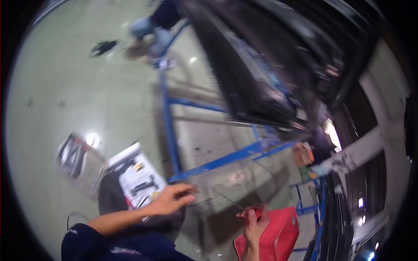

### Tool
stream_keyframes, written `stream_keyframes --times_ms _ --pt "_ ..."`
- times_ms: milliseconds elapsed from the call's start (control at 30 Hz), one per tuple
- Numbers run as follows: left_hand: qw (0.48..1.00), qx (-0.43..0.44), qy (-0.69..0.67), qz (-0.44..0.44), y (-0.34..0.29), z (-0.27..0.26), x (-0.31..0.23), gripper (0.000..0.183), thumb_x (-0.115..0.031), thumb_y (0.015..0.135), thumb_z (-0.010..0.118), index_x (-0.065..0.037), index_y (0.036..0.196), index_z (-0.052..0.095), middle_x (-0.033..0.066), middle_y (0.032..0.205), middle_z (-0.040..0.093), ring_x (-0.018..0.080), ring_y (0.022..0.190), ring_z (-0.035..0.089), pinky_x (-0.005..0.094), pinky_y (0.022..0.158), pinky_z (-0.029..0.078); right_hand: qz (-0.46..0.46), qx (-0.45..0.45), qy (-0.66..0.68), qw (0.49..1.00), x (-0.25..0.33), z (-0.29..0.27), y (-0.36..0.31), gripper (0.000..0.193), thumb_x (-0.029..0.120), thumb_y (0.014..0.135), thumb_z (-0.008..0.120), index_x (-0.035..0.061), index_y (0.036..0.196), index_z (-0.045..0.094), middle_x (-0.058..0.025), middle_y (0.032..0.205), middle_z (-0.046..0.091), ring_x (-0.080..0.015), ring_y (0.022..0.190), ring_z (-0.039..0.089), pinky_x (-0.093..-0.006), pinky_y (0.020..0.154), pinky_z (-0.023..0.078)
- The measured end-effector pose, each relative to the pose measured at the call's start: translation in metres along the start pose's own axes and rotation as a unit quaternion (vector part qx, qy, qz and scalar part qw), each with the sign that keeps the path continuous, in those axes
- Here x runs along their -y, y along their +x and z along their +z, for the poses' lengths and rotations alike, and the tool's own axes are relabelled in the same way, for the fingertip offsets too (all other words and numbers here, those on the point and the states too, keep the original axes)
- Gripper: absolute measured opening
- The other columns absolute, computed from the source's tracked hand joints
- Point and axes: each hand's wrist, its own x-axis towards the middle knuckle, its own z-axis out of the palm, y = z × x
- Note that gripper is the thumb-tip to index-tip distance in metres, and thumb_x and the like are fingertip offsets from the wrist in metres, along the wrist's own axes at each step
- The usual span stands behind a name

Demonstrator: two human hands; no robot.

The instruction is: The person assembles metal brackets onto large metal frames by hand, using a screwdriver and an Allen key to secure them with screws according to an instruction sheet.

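My left hand [176,199] reaches out over the edge of a white tray or sheet [141,178] that bears dark tools and small parts. Its fingers are loosely bent and apart, with nothing visible between them. Lower right, my right hand [254,221] is closed round a long thin rod [228,199] that slants up to the left and looks like a screwdriver. Some red shows at the fingers, perhaps its handle. Just behind that hand stands a red plastic bin [281,230]. Motion blurs the fingertips and the rod.
A blue metal frame [169,126] stands ahead, with long black panels [261,65] above it to the right. A dark round seat [111,195] supports the white tray. A clear plastic package [80,161] lies left. Another person [156,28] is low near the floor, far off.
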Motion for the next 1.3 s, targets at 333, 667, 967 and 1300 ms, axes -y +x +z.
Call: stream_keyframes --times_ms 333,667,967,1300 --pt "0.918 0.165 -0.348 0.095 0.178 0.171 -0.224 0.038 -0.017 0.098 0.055 -0.001 0.132 0.049 0.0110 0.118 0.063 0.0174 0.095 0.065 0.0301 0.086 0.055 -0.340 -0.254 -0.030 0.905 0.142 -0.059 0.060 0.022 0.021 0.098 0.055 0.0012 0.106 0.053 -0.0117 0.080 0.060 -0.0103 0.046 0.050 -0.0210 0.038 0.036" --pt "0.894 0.090 -0.426 0.101 0.236 0.172 -0.251 0.036 -0.010 0.094 0.060 -0.006 0.129 0.051 0.0071 0.106 0.067 0.0119 0.079 0.064 0.0259 0.072 0.057 -0.310 -0.179 0.031 0.933 0.158 -0.064 0.127 0.019 0.018 0.096 0.059 -0.0009 0.100 0.059 -0.0108 0.077 0.062 -0.0102 0.051 0.054 -0.0219 0.044 0.043" --pt "0.904 0.041 -0.418 0.077 0.240 0.177 -0.257 0.020 -0.013 0.092 0.063 -0.009 0.112 0.060 0.0052 0.109 0.066 0.0137 0.091 0.065 0.0243 0.079 0.055 -0.107 -0.103 0.172 0.974 0.192 -0.063 0.124 0.022 0.022 0.097 0.057 0.0000 0.101 0.058 -0.0104 0.076 0.062 -0.0124 0.051 0.056 -0.0235 0.047 0.046" --pt "0.866 0.044 -0.495 0.056 0.236 0.177 -0.261 0.017 -0.014 0.092 0.064 -0.004 0.106 0.060 0.0070 0.104 0.065 0.0181 0.095 0.065 0.0306 0.087 0.057 -0.166 -0.031 -0.076 0.983 0.228 -0.075 0.123 0.035 0.024 0.098 0.051 -0.0082 0.095 0.064 -0.0022 0.049 0.049 -0.0049 0.035 0.036 -0.0188 0.035 0.025"
